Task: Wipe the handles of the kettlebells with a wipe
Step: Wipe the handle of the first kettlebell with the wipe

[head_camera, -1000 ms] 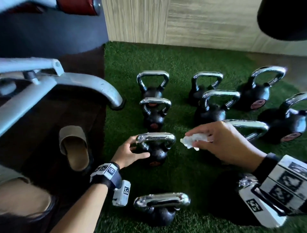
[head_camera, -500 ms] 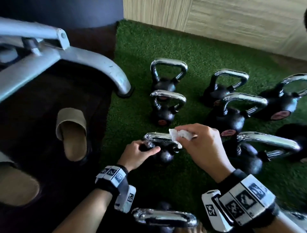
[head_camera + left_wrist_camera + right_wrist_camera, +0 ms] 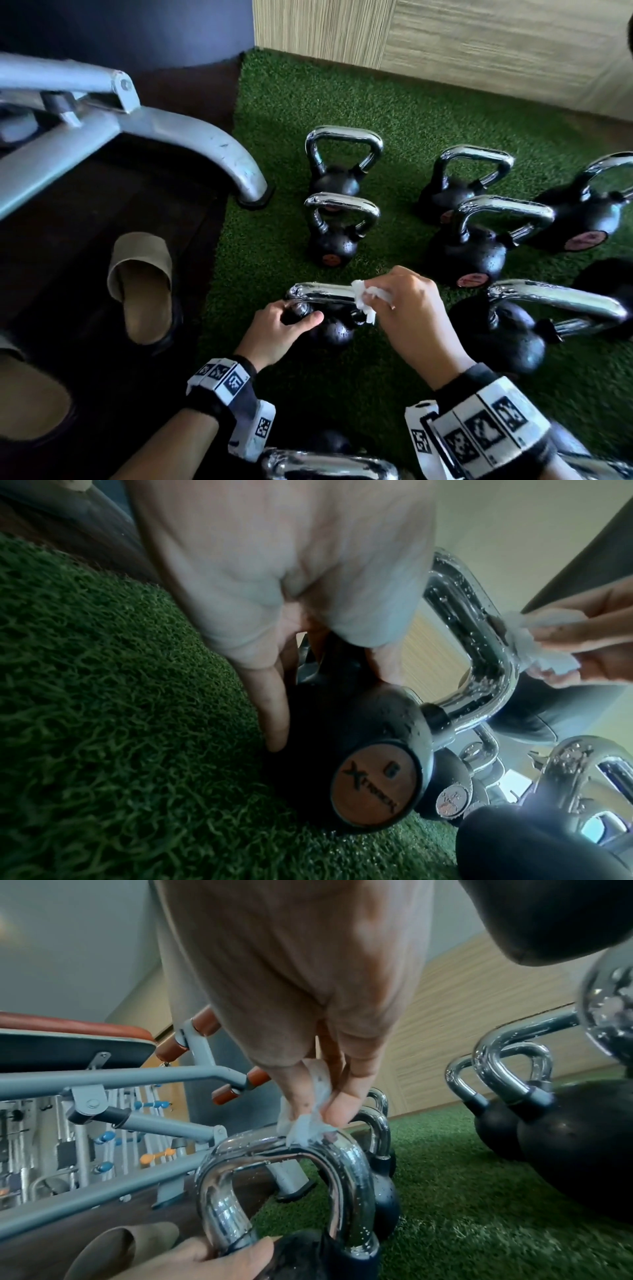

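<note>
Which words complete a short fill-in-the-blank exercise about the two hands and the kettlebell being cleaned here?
1. The right hand pinches a white ____ against the chrome handle.
2. The left hand steadies the ____ by its black body.
3. The kettlebells stand on green ____.
4. A beige ____ lies on the dark floor to the left.

Missing words: wipe; kettlebell; turf; slipper

Dim, bluish light with glare on chrome; wide-angle edges bend, and both wrist views are softly blurred.
</note>
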A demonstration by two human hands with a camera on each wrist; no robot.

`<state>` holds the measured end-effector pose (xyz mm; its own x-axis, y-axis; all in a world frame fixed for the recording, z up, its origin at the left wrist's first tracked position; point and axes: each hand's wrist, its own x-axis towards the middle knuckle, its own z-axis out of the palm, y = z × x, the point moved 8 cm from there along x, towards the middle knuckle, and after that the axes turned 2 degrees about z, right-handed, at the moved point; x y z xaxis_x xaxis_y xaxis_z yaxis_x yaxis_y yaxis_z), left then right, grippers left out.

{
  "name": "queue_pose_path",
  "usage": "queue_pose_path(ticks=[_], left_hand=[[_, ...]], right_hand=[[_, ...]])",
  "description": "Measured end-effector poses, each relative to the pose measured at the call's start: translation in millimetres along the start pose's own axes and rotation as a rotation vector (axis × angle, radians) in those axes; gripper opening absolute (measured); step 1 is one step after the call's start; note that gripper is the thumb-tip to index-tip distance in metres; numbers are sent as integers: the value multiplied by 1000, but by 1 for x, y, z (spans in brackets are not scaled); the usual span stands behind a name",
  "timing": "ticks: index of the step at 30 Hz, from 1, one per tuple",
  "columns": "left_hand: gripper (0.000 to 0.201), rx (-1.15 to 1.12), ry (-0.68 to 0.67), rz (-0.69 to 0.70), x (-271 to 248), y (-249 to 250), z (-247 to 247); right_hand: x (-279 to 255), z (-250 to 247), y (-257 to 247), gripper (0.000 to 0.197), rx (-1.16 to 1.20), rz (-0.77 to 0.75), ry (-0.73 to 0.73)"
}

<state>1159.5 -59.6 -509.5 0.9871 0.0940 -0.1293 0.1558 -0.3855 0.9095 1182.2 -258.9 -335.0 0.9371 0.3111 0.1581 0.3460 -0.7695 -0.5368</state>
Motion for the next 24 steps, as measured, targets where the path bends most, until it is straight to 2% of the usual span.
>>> queue_pose_path(ticks=[4,6,9,12,16,19,21,24], left_hand=[[39,7,-16,23,0,3,-1],[38,19,-7,16,-1,4,-1],[37,27,0,1,-3,6,-2],[45,35,-28,10,-4,6,-3],[46,43,-26,8,-4,7,-3],[49,36,-43,6,-6,9,-2],[52,32,-49,6,-6,8,-4],[44,30,-50,16,-6,9,-5]], right_hand=[[-3,7,-13,17,7,-48,27],[-4,3,2,14,73,56,94],[-6,2,29,19,129,257,74],[-4,1,32,17,206,332,10],[-2,8,55,19,266,437,27],[-8,28,82,25,445,563,2],[-10,37,88,18,594,608,7],[-11,44,91,13,731,667,30]])
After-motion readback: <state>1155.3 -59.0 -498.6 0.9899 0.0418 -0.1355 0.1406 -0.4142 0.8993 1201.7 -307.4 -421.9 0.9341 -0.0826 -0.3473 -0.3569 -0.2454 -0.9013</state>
